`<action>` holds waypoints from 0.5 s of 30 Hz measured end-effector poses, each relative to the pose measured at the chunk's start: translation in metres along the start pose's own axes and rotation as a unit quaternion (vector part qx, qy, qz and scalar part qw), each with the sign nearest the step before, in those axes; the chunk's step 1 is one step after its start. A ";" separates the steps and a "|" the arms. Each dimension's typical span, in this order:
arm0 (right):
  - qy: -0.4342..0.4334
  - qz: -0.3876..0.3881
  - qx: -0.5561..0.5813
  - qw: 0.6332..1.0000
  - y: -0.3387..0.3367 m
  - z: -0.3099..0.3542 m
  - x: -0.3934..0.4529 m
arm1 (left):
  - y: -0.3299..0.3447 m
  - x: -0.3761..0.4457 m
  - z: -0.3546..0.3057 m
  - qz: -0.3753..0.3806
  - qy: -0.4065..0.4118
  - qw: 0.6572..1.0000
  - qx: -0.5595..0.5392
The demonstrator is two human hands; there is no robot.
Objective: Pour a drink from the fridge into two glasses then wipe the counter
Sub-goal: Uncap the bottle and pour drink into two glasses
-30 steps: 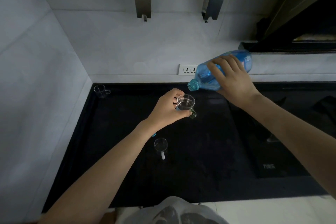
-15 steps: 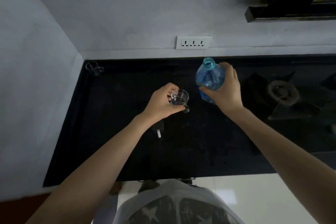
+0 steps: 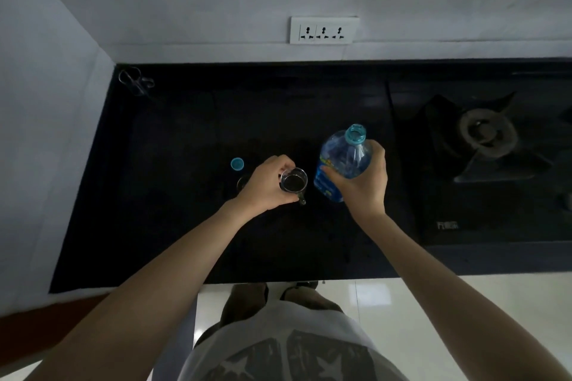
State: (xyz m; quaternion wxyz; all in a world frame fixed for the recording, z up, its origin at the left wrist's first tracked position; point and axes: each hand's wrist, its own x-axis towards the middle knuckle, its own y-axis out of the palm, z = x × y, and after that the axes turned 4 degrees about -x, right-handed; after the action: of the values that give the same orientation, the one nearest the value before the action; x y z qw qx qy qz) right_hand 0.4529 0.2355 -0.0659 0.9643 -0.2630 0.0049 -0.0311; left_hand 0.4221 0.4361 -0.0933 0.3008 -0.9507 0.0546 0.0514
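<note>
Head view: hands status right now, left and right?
Left hand: closed around the glass cup.
Right hand: closed around the blue water bottle, upright, cap off.

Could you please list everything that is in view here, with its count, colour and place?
Glass mug: one, clear, held above the counter centre.
Second glass: one, clear, mostly hidden behind the left hand.
Third glass: one, clear, far left corner.
Bottle: one, blue, uncapped, upright, right of the mug.
Cap: one, blue, on the counter.
Counter: one, black.
Gas burner: one, dark, at right.
Socket plate: one, white, on the wall.
Hands: left hand grips the mug; right hand grips the bottle.
</note>
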 end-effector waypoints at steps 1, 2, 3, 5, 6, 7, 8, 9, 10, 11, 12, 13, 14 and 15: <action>-0.002 -0.003 0.002 1.000 0.001 -0.001 -0.002 | 0.002 0.000 0.002 0.004 -0.001 1.000 0.001; -0.005 -0.005 0.003 1.000 0.003 -0.001 -0.003 | 0.003 0.001 0.004 0.006 -0.003 1.000 0.003; -0.007 -0.006 0.004 1.000 0.004 -0.002 -0.004 | 0.005 0.001 0.005 0.007 -0.004 1.000 0.005; -0.011 -0.004 0.006 1.000 0.007 -0.002 -0.005 | 0.006 0.002 0.008 0.015 -0.007 1.000 0.010; -0.010 -0.005 0.007 1.000 0.009 -0.003 -0.006 | 0.007 0.002 0.010 0.020 -0.007 1.000 0.013; -0.007 -0.007 0.009 1.000 0.010 -0.004 -0.008 | 0.008 0.002 0.012 0.025 -0.008 1.000 0.015; -0.003 -0.008 0.012 1.000 0.010 -0.005 -0.010 | 0.009 0.002 0.014 0.030 -0.009 0.999 0.018; -0.002 -0.010 0.013 1.000 0.011 -0.006 -0.010 | 0.009 0.002 0.016 0.033 -0.011 0.999 0.020; -0.001 -0.011 0.012 1.000 0.012 -0.007 -0.011 | 0.009 0.002 0.018 0.035 -0.012 0.999 0.023; 0.000 -0.012 0.012 1.000 0.012 -0.007 -0.011 | 0.009 0.002 0.018 0.037 -0.013 0.999 0.024; 0.002 -0.013 0.013 1.000 0.013 -0.007 -0.011 | 0.009 0.003 0.019 0.039 -0.013 0.999 0.025; 0.005 -0.014 0.012 1.000 0.013 -0.007 -0.011 | 0.008 0.003 0.019 0.042 -0.013 0.999 0.028; 0.007 -0.017 0.011 1.000 0.014 -0.006 -0.011 | 0.008 0.003 0.019 0.047 -0.012 0.998 0.033; 0.010 -0.021 0.010 1.000 0.015 -0.006 -0.012 | 0.008 0.003 0.019 0.055 -0.012 0.997 0.044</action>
State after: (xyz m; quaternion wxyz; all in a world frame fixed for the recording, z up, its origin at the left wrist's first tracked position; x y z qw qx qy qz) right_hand 0.4419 0.2459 -0.0785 0.9659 -0.2530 0.0088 -0.0540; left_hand 0.4231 0.4402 -0.1139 0.3393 -0.9315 0.1060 0.0766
